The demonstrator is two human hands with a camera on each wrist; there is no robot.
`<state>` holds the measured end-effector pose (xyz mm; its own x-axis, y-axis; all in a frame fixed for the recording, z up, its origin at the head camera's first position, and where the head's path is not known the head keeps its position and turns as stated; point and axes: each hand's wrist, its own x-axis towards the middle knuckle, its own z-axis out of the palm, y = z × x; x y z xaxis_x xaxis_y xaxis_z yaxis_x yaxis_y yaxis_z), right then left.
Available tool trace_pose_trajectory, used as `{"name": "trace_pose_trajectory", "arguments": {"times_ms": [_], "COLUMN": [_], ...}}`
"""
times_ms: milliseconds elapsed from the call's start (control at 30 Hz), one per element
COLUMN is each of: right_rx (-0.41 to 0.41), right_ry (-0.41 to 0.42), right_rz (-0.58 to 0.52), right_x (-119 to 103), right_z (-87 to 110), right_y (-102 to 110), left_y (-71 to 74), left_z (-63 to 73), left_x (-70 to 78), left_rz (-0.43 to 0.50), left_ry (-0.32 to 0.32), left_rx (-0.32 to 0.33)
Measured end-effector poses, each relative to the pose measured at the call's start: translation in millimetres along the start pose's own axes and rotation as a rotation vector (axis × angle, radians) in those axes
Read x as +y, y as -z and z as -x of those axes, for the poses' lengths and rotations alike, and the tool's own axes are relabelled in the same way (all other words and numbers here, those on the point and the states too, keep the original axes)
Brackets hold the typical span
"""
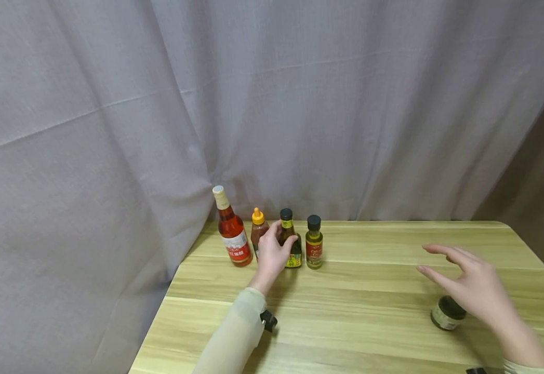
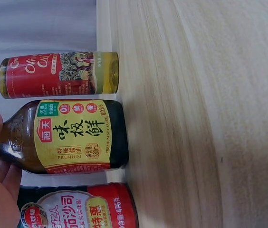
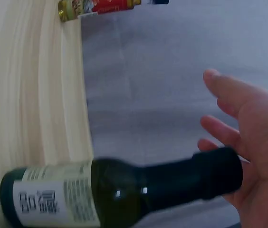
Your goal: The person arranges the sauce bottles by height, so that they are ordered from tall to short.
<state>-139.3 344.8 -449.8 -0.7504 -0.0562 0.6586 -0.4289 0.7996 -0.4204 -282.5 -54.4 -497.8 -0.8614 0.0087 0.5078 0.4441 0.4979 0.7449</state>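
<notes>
My left hand holds the neck of a soy sauce bottle, thumb on one side and fingers on the other. The bottle stands upright with its yellow label facing me. Close on its right is an olive oil bottle with a black cap. On its left, partly behind my hand, is a ketchup squeeze bottle with an orange top. My right hand is spread with nothing in its grasp. Beside it stands a dark green glass bottle with a black cap and pale label.
A tall bottle of red liquid stands at the left end of the row. The wooden table ends at a grey curtain behind the bottles. Black wrist straps show at the sleeve.
</notes>
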Motion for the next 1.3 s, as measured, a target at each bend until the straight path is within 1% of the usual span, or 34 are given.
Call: {"name": "trace_pose_trajectory", "arguments": {"times_ms": [100,167,300,400,533,733,900,1100,1300], "right_rx": [-0.061,-0.106,-0.186,-0.241,-0.31,-0.363,-0.424,-0.447,-0.46], "right_ry": [-0.042,-0.079,-0.132,-0.152,-0.192,-0.276,-0.332,-0.369,-0.387], "right_rz": [-0.048,-0.105,-0.181,-0.203,-0.205,-0.183,-0.145,-0.153,-0.187], "right_x": [7,12,23,33,44,52,58,65,64], "right_z": [4.9,8.8,20.6,30.0,39.0,51.4,56.5,57.9,56.4], "right_y": [4,9,19,24,28,31,33,31,33], "left_y": [0.3,0.5,0.6,1.2,1.5,0.8,1.0,0.9,1.0], "left_z": [-1.0,-1.4,-0.2,0.9,0.5,-0.1,0.4,0.6,-0.4], "left_x": [1.0,1.8,2.4,1.7,1.8,1.6,-0.2,-1.2,-1.3], "left_rz": [0.005,0.005,0.003,0.006,0.006,0.0,-0.008,-0.017,-0.028], "left_ry": [0.004,0.009,0.02,0.02,0.011,-0.008,0.008,0.012,0.003], "left_rx": [0.0,-0.002,-0.012,-0.013,-0.005,-0.003,-0.01,-0.021,-0.02]}}
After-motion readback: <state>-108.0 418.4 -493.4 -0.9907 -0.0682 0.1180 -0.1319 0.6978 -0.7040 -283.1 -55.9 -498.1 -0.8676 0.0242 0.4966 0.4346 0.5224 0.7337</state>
